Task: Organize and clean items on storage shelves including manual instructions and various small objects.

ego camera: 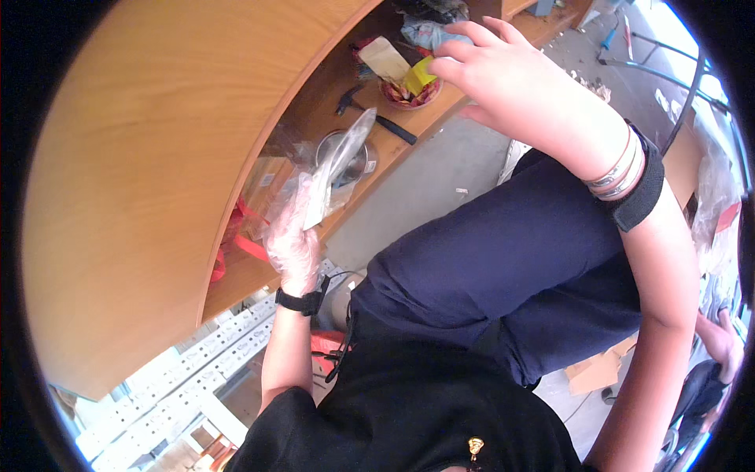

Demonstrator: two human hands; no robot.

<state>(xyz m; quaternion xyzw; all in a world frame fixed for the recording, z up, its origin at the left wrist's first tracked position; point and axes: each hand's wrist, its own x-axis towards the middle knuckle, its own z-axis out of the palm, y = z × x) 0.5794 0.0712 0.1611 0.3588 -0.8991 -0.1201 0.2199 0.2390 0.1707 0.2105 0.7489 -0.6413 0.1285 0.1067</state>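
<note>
My left hand (293,245), in a clear plastic glove, grips a long, flat piece of clear plastic packaging (344,156) whose contents I cannot make out. Just behind the packaging stands a shiny metal cup or tin (357,168) on the wooden shelf (377,171). A claw hammer (395,128) with a dark handle lies past it. My right hand (486,74) is bare, its fingers spread and nothing visible between them. Its fingertips overlap the edge of a yellow packet (420,76) in a round red-patterned bowl (410,101); contact cannot be told. A cream-coloured packet (384,59) leans beside it.
A large curved wooden panel (147,147) overhangs the shelf on the left. Red ribbon or strap (252,246) and a small cardboard box (268,177) sit under its edge. Metal tube framing (655,65) stands at the far right. Another person's hand (722,345) shows at the right rim.
</note>
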